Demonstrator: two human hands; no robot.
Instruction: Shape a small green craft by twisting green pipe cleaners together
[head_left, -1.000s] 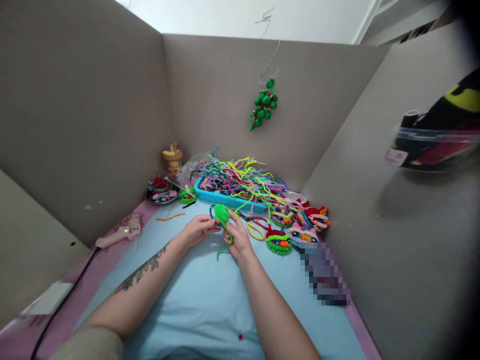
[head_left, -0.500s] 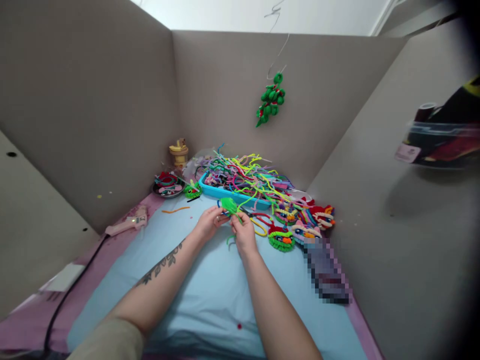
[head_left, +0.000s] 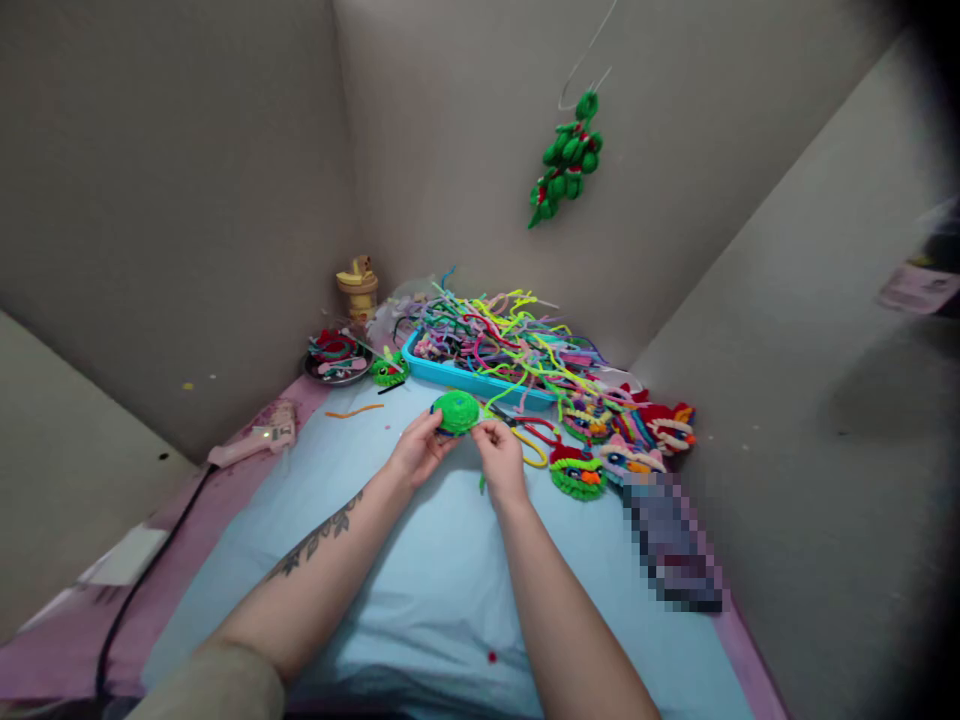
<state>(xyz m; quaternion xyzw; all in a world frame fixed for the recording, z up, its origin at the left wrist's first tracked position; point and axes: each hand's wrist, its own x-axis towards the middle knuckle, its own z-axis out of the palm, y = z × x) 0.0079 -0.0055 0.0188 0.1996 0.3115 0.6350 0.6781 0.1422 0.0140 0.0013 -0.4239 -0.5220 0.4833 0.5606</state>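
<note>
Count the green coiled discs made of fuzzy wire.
3. One green coiled disc held between left hand and right hand; one by the metal dish; one with an orange centre. The pile may hide others.

Place: a craft booth walled with grey panels [head_left: 187, 180]
Signs: tray of pipe cleaners [head_left: 450, 375], glue gun [head_left: 251, 443], finished fuzzy figures [head_left: 630, 440] on the counter [head_left: 420, 580]

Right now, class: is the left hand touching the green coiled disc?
Touching. The head view shows the left hand with its fingertips pressed against the near edge of the green coiled disc, no gap between them; the right hand pinches its other side.
</note>
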